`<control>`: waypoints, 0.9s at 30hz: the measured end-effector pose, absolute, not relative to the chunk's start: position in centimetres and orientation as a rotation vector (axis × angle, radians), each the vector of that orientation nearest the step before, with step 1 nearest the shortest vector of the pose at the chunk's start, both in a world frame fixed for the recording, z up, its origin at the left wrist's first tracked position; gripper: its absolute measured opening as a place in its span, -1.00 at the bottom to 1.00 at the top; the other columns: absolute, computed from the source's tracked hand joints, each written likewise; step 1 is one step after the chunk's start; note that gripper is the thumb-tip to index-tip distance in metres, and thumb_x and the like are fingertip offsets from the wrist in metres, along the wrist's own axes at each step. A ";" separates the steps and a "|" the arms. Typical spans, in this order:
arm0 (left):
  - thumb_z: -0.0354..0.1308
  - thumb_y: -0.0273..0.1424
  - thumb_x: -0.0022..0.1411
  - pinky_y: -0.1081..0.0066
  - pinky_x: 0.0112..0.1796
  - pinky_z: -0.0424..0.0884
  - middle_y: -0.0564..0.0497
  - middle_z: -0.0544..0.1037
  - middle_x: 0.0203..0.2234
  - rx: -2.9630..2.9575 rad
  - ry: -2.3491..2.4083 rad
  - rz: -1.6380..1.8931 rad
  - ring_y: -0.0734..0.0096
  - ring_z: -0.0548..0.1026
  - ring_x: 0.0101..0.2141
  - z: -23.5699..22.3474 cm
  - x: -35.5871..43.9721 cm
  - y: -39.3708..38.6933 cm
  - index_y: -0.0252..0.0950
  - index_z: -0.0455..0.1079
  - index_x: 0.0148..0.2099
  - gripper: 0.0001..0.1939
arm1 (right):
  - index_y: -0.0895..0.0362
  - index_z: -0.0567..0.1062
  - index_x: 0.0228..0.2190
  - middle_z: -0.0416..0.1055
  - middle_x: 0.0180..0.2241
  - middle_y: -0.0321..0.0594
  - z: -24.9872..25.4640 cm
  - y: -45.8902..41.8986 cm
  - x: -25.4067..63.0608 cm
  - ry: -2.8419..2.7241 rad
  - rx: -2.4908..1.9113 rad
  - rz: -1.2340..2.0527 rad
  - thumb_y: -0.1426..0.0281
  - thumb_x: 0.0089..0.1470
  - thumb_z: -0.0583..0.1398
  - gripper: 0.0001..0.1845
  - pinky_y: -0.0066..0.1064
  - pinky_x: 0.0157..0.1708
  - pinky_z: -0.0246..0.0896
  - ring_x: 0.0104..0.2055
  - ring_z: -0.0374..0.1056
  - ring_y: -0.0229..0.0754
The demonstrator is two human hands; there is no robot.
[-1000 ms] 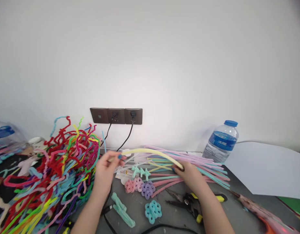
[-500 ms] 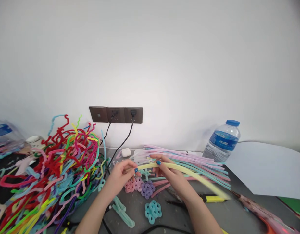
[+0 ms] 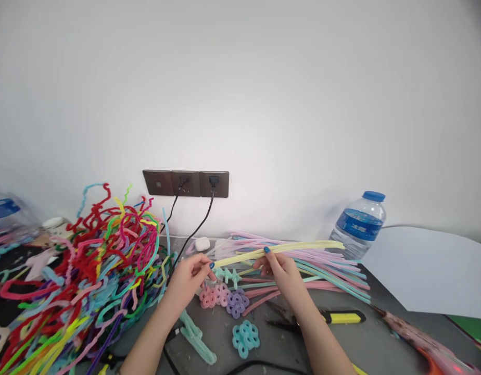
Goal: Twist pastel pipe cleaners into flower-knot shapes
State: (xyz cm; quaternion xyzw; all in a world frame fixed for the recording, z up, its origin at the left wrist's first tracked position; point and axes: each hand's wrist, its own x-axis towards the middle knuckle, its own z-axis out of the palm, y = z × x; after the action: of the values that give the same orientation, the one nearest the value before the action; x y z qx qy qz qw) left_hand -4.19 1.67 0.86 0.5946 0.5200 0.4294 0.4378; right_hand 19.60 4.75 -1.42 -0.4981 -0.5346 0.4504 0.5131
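Observation:
Pale yellow pipe cleaners [image 3: 303,247] stretch between my two hands, with their free end pointing right over a spread of pastel ones. My left hand [image 3: 194,271] pinches their left end between thumb and fingers. Farther along, my right hand [image 3: 277,264] grips them between thumb and fingers. Below the hands lie a pink looped flower [image 3: 208,297], a purple looped flower [image 3: 237,303] and a turquoise looped flower [image 3: 245,339]. Under the right hand are pastel pipe cleaners [image 3: 334,284] in lilac, teal and pink. A folded mint bundle [image 3: 197,341] lies by my left forearm.
A tangled heap of colourful pipe cleaners [image 3: 119,260] covers the left side. On the right stand a water bottle [image 3: 358,224] and white paper [image 3: 423,271]. A yellow-and-black cutter [image 3: 344,317], a pink glue gun [image 3: 423,338] and black cables [image 3: 201,227] are also around.
The yellow pipe cleaners have swung up and straightened, their free end now higher. My right hand has shifted slightly right along them; my left hand has moved a little left.

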 end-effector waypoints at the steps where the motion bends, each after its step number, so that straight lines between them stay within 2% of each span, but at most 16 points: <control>1: 0.14 -0.21 0.09 0.47 -0.58 0.30 -0.02 0.57 -0.60 1.481 1.320 1.089 0.44 0.38 -0.63 0.7 -4.3 1.7 -0.28 0.37 -0.41 -0.77 | 0.19 0.48 -0.72 0.38 -0.71 -0.16 -1.5 4.8 19.8 -1.282 -1.218 1.060 -0.22 -0.12 0.20 -0.31 -0.37 -0.60 0.10 -0.65 0.24 -0.20; 5: 0.14 -0.18 0.08 0.47 -0.63 0.23 0.03 0.56 -0.63 1.427 1.444 1.226 0.49 0.31 -0.72 0.0 -5.0 2.1 -0.27 0.35 -0.36 -0.76 | 0.17 0.45 -0.65 0.36 -0.72 -0.25 -1.2 4.9 21.0 -0.983 -1.128 0.972 -0.17 -0.13 0.25 -0.38 -0.43 -0.66 0.04 -0.71 0.16 -0.30; 7: 0.17 -0.15 0.06 0.46 -0.61 0.26 0.00 0.60 -0.56 1.338 1.406 1.282 0.45 0.38 -0.69 -0.2 -5.1 2.3 -0.28 0.37 -0.26 -0.69 | 0.16 0.47 -0.54 0.39 -0.68 -0.28 -0.8 4.9 21.6 -0.791 -1.017 0.978 -0.09 -0.15 0.30 -0.46 -0.47 -0.65 0.07 -0.68 0.18 -0.32; 10: 0.19 -0.11 0.09 0.36 -0.40 0.47 -0.16 0.64 -0.21 1.162 1.238 1.336 0.25 0.60 -0.39 -0.1 -5.2 2.3 -0.28 0.33 -0.01 -0.51 | 0.13 0.47 -0.45 0.43 -0.60 -0.31 -0.3 4.9 21.8 -0.610 -0.860 1.088 0.02 -0.25 0.40 -0.52 -0.49 -0.57 0.20 -0.57 0.28 -0.31; 12: 0.19 -0.14 0.12 0.27 -0.22 0.50 -0.22 0.54 0.02 1.129 1.168 1.373 0.16 0.59 -0.15 0.2 -5.5 2.2 -0.24 0.21 0.15 -0.41 | 0.12 0.41 -0.51 0.34 -0.61 -0.38 -0.2 4.9 21.7 -0.569 -0.792 1.135 0.10 -0.28 0.45 -0.55 -0.52 -0.56 0.21 -0.55 0.25 -0.34; 13: 0.18 -0.17 0.14 0.24 -0.16 0.49 -0.22 0.50 0.07 1.165 1.169 1.385 0.15 0.57 -0.09 0.2 -5.7 2.2 -0.22 0.18 0.19 -0.40 | 0.11 0.35 -0.56 0.25 -0.64 -0.43 -0.1 4.9 21.6 -0.572 -0.763 1.143 0.14 -0.27 0.46 -0.55 -0.54 -0.57 0.17 -0.57 0.20 -0.36; 14: 0.16 -0.21 0.17 0.23 -0.13 0.48 -0.21 0.50 0.07 1.245 1.201 1.377 0.15 0.55 -0.07 0.3 -6.0 2.2 -0.22 0.19 0.18 -0.44 | 0.11 0.30 -0.59 0.15 -0.65 -0.47 -0.1 4.9 21.4 -0.584 -0.736 1.144 0.18 -0.26 0.47 -0.52 -0.56 -0.59 0.13 -0.59 0.13 -0.39; 16: 0.10 -0.32 0.19 0.22 -0.12 0.46 -0.17 0.58 -0.07 1.515 1.365 1.279 0.16 0.56 -0.10 0.1 -6.6 2.2 -0.25 0.33 0.04 -0.64 | 0.10 0.20 -0.64 -0.01 -0.66 -0.50 -0.1 4.9 21.2 -0.623 -0.704 1.139 0.23 -0.23 0.47 -0.46 -0.55 -0.63 0.05 -0.61 0.02 -0.41; 18: 0.06 -0.43 0.17 0.21 -0.12 0.43 -0.10 0.62 -0.29 1.845 1.610 1.066 0.16 0.56 -0.19 -0.4 -7.1 2.3 -0.25 0.44 -0.20 -0.83 | 0.09 0.16 -0.64 -0.06 -0.65 -0.50 -0.3 4.9 21.0 -0.645 -0.715 1.129 0.23 -0.20 0.46 -0.44 -0.52 -0.63 0.02 -0.61 -0.03 -0.40; 19: 0.06 -0.48 0.14 0.20 -0.13 0.42 -0.08 0.61 -0.31 1.962 1.721 0.985 0.15 0.55 -0.21 -0.7 -7.3 2.3 -0.24 0.45 -0.23 -0.83 | 0.09 0.16 -0.64 -0.05 -0.65 -0.50 -0.4 4.9 21.0 -0.652 -0.734 1.129 0.21 -0.19 0.45 -0.45 -0.51 -0.63 0.01 -0.61 -0.03 -0.39; 22: 0.07 -0.52 0.14 0.17 -0.12 0.41 -0.16 0.58 -0.18 2.107 1.872 0.832 0.10 0.52 -0.17 -1.7 -7.4 2.4 -0.28 0.44 -0.09 -0.72 | 0.08 0.17 -0.63 -0.03 -0.64 -0.48 -0.6 4.9 20.9 -0.668 -0.782 1.147 0.17 -0.15 0.42 -0.47 -0.49 -0.63 0.00 -0.60 -0.04 -0.37; 27: 0.10 -0.40 0.21 0.18 -0.15 0.41 -0.16 0.55 -0.18 2.161 1.861 0.713 0.06 0.52 -0.16 -2.3 -6.9 2.3 -0.29 0.44 -0.07 -0.76 | 0.09 0.19 -0.64 -0.01 -0.65 -0.48 -0.6 4.8 20.8 -0.677 -0.788 1.195 0.17 -0.17 0.42 -0.47 -0.50 -0.63 0.01 -0.60 -0.04 -0.37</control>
State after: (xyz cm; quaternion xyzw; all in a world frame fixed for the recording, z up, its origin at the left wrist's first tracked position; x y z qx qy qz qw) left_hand -6.95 2.30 -2.32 0.7313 0.6300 0.2413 0.1009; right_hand 20.81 4.78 -0.64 -0.3540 -0.3044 0.5369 0.7027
